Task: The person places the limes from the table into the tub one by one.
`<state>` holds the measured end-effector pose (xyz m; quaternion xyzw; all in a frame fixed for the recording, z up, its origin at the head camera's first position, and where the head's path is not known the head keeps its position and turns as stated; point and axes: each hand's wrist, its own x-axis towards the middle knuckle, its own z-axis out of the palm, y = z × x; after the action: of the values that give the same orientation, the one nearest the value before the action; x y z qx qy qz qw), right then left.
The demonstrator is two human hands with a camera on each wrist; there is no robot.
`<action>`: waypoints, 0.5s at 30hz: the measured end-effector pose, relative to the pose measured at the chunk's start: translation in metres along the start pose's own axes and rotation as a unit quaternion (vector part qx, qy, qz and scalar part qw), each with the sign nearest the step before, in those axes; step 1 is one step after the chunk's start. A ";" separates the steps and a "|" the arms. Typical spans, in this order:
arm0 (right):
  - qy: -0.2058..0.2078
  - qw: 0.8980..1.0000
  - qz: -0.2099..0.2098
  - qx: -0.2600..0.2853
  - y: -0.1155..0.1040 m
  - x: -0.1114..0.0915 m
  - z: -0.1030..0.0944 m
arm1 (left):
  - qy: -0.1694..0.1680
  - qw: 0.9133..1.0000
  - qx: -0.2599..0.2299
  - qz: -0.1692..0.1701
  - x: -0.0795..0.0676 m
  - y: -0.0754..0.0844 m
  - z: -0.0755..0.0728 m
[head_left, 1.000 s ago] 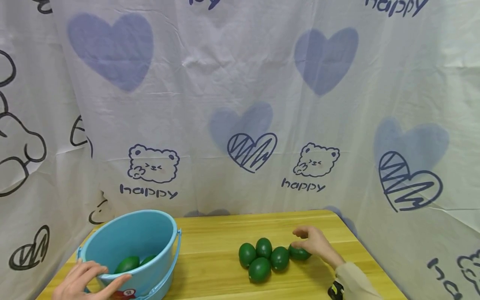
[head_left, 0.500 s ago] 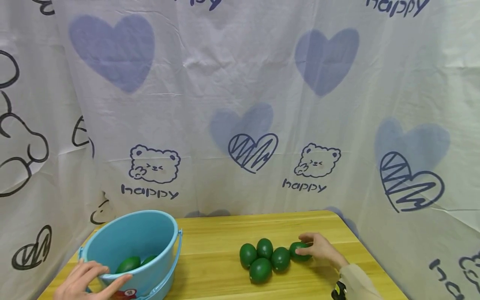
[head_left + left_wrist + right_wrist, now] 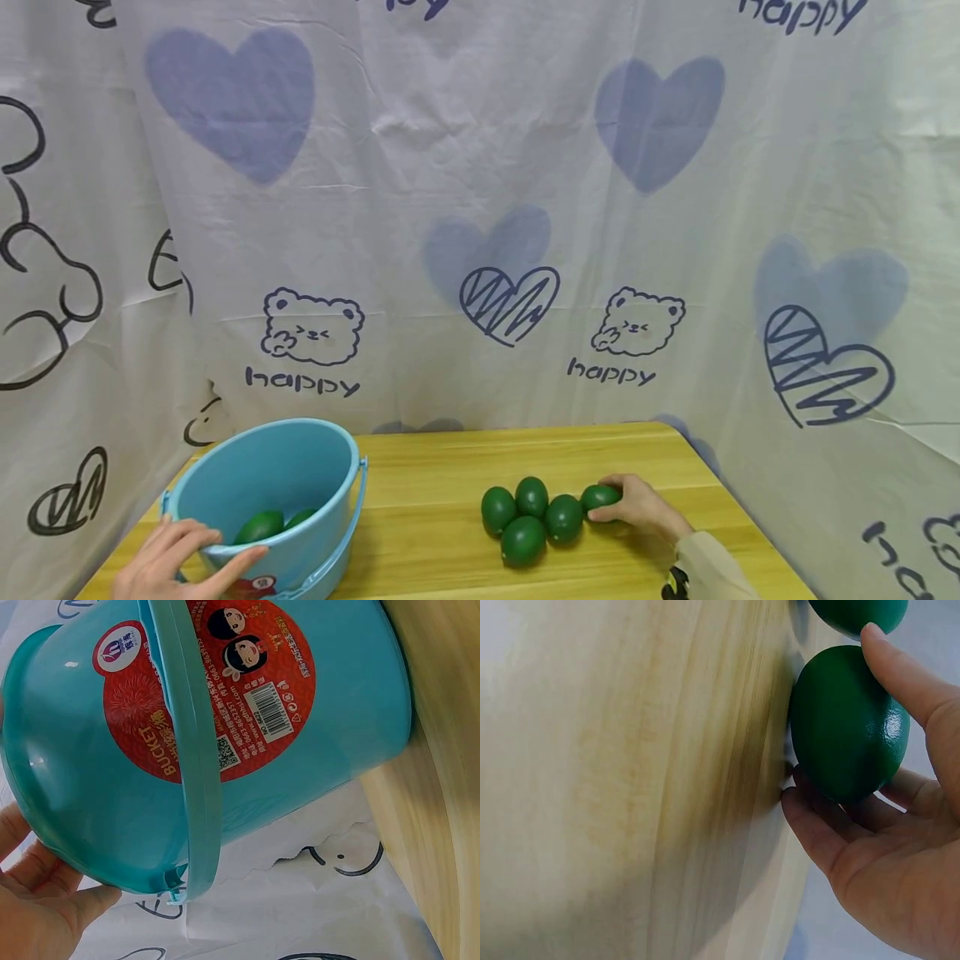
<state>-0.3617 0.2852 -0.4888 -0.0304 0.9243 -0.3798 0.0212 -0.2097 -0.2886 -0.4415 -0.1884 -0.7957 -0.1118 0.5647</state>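
Observation:
My left hand (image 3: pixel 168 562) grips the near rim of a light blue plastic bucket (image 3: pixel 318 550), thumb outside and fingers over the edge. The bucket leans toward me; two dark green fruits (image 3: pixel 260 527) lie inside. In the left wrist view, its red label (image 3: pixel 259 712) and handle (image 3: pixel 199 765) show. On the right, my right hand (image 3: pixel 645 507) holds a smooth, dark green, egg-shaped fruit (image 3: pixel 847 724) between thumb and fingers, low over the table. Just left of it sits a cluster of several matching fruits (image 3: pixel 523 542).
The wood-grain table (image 3: pixel 420 483) runs back to a white curtain (image 3: pixel 420 350) printed with hearts and bears, which also hangs along both sides. The fruit cluster lies between the bucket and my right hand.
My right hand has come down from above the rightmost fruit and its thumb and fingers now close around it. The left hand stays on the bucket rim.

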 end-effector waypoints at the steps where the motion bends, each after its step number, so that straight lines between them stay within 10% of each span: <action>1: 0.000 1.000 0.000 0.000 0.000 0.000 0.000 | -0.005 1.000 0.004 0.007 0.000 0.000 -0.001; 4: 0.002 1.000 0.008 0.006 -0.001 0.002 0.002 | -0.004 0.997 0.018 0.074 0.000 -0.003 -0.002; 15: 0.041 0.999 0.029 0.012 0.001 0.004 0.004 | -0.045 0.996 0.024 0.068 -0.001 -0.004 -0.008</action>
<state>-0.3656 0.2833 -0.4925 0.0123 0.9203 -0.3910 -0.0051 -0.2042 -0.2953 -0.4400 -0.2331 -0.8081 -0.0459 0.5390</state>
